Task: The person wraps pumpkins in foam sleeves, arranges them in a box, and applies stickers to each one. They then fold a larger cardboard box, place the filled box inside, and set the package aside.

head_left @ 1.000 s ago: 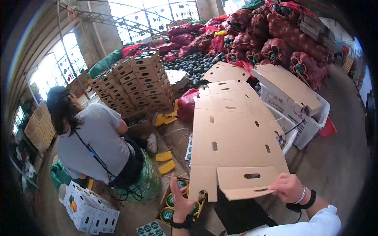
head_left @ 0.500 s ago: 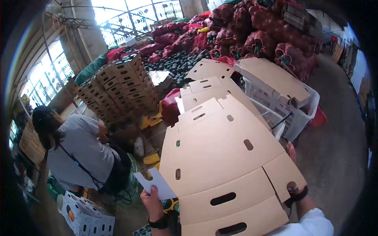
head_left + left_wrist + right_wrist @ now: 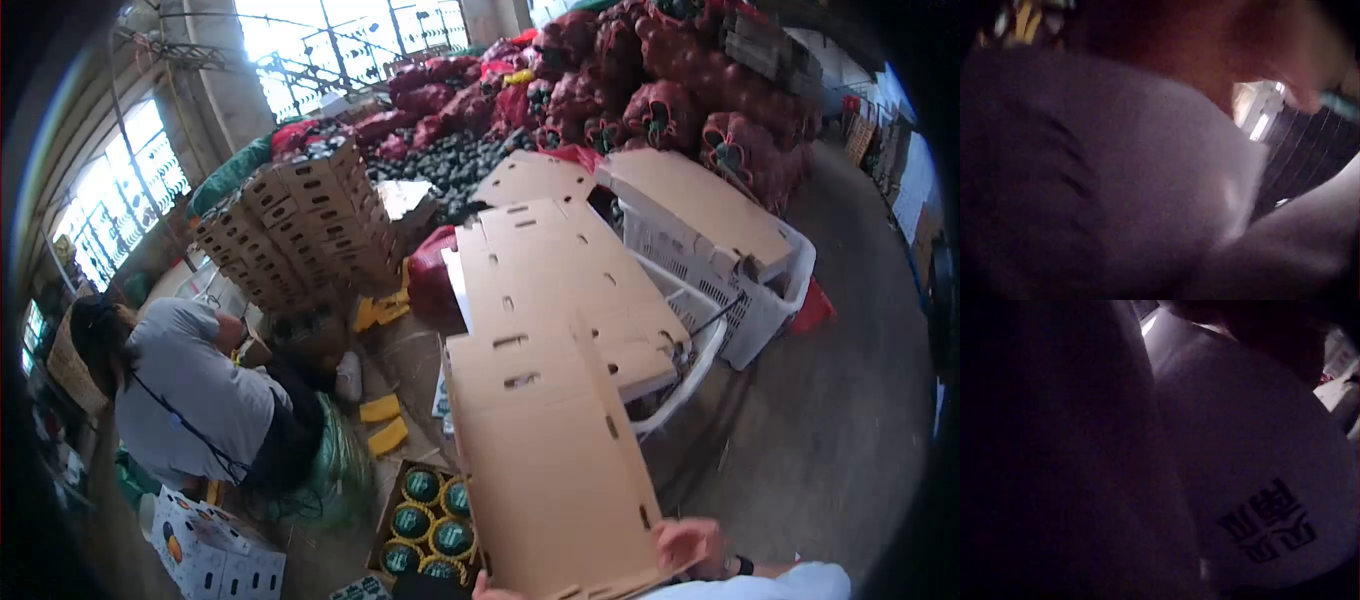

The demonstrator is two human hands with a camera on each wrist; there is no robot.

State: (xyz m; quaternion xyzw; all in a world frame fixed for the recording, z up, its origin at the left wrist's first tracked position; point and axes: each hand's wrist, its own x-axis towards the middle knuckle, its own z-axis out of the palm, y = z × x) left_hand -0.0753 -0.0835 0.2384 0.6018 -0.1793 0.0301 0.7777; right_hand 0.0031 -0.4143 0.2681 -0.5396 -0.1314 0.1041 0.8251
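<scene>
A brown cardboard sheet (image 3: 545,450) with slots lies lengthwise before me, its right side strip standing up along a crease. At its near right corner my right hand (image 3: 690,546) grips the edge. Only a small part of my left hand (image 3: 494,590) shows, holding the near left edge at the bottom of the head view. Behind it, another flat cardboard (image 3: 560,255) rests over a white crate. The left wrist view is blurred, with a hand (image 3: 1235,44) above a pale panel (image 3: 1166,144). Dark printed characters mark a panel (image 3: 1272,519) in the right wrist view.
An open box of round green fruit in yellow nets (image 3: 410,520) stands left of the sheet. A person in grey (image 3: 195,390) sits further left, by white boxes (image 3: 215,550). Stacked cartons (image 3: 310,220), red net sacks (image 3: 665,110) and a white crate (image 3: 750,340) stand beyond.
The near sheet was lifted off the cardboard behind, swung up broad and flat, and now lies lower and narrower with a side raised. My left hand went from empty to holding its edge.
</scene>
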